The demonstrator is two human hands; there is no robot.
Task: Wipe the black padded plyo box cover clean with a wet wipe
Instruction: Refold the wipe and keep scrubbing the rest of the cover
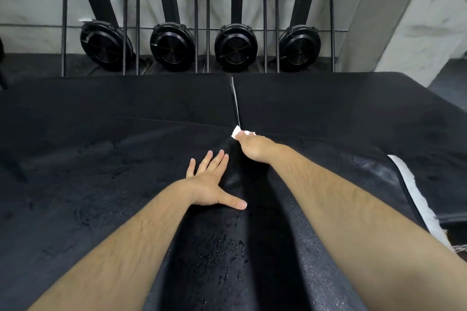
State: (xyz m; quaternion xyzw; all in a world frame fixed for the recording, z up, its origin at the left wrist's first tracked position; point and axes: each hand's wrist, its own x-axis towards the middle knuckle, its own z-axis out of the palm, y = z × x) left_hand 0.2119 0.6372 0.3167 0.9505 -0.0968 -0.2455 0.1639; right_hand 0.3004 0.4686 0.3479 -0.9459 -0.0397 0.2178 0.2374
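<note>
Wipe (236,131) bunched in right hand (253,147) grip, on cover (101,171); left hand (211,183) splayed flat.

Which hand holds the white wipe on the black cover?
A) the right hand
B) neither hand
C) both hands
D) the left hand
A: the right hand grips the wet wipe against the black cover, while the left hand lies flat, fingers spread.

Left forearm (121,240), right forearm (341,199) bare, sparse dark hair, faint veins; left grip (211,185) bare, nails short.
</note>
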